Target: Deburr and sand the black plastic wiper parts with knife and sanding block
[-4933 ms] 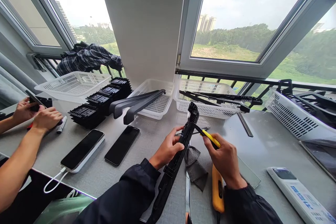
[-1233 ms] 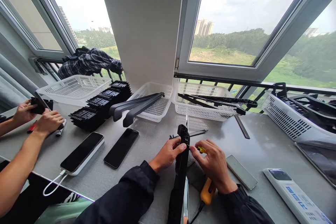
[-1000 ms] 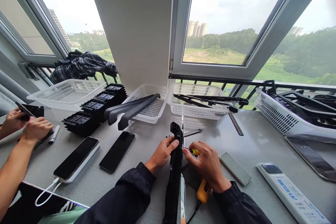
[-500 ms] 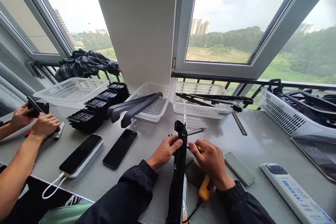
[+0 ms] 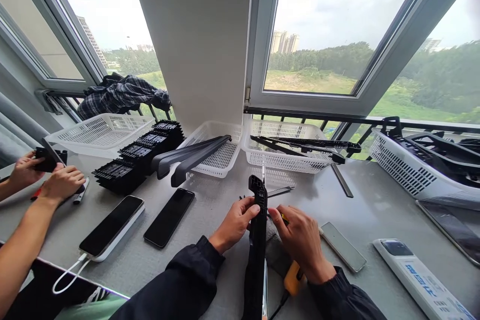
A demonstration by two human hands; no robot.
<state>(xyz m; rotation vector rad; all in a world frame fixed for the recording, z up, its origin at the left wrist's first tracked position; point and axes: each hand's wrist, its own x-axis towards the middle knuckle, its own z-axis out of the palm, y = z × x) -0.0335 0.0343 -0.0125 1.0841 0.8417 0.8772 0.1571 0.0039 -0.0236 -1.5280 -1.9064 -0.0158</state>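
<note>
Both hands meet at lower centre: left hand (image 5: 234, 221) pinches the upright black wiper arm (image 5: 257, 240); right hand (image 5: 300, 240) seemingly pinches a yellow-handled tool (image 5: 285, 219); steady the arm, work slowly

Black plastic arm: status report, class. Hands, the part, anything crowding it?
Left hand grips black plastic arm, upright. Right hand pinches yellow tool against it. Grey cloth and phones nearby.

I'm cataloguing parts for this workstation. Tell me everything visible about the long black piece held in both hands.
The long black part looks like moulded matte plastic, narrow, with a hooked, ribbed top end. It stands steeply, its lower end out of frame. The left hand grips it near the top; the right hand touches its other side.
</note>
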